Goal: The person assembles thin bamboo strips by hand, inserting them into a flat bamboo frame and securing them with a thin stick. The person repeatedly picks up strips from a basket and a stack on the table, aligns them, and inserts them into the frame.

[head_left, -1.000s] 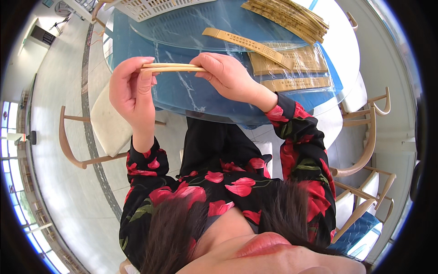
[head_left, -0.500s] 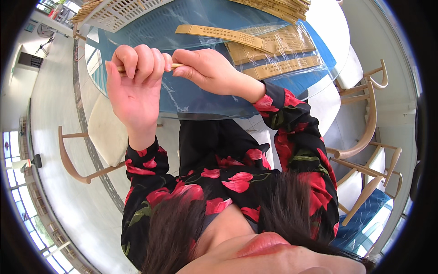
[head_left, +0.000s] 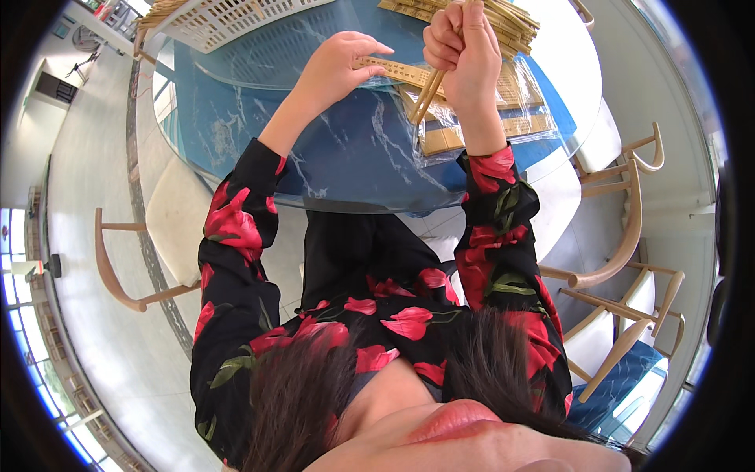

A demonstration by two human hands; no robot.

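Note:
My right hand (head_left: 465, 59) is closed around a pair of wooden chopsticks (head_left: 425, 101), which slant down to the left over the table. Beyond them lies a tan paper sleeve (head_left: 405, 73) with dark print. My left hand (head_left: 340, 67) is at the sleeve's left end, thumb and fingers apart, with the sleeve showing in the gap between them. Whether the fingers touch it I cannot tell. Partly behind my right wrist is a clear plastic pack of tan paper sleeves (head_left: 519, 88); another sleeve (head_left: 444, 140) lies at its near side.
A white slotted basket (head_left: 236, 22) with sticks beside it stands at the far left of the blue marbled table (head_left: 314, 157). A pile of tan sleeved sticks (head_left: 511, 31) is at the far right. Pale wooden chairs (head_left: 629, 220) surround the table.
My hands have parted. The right moved away to the right and far side with the chopsticks, while the left released them and moved to the paper sleeve's end.

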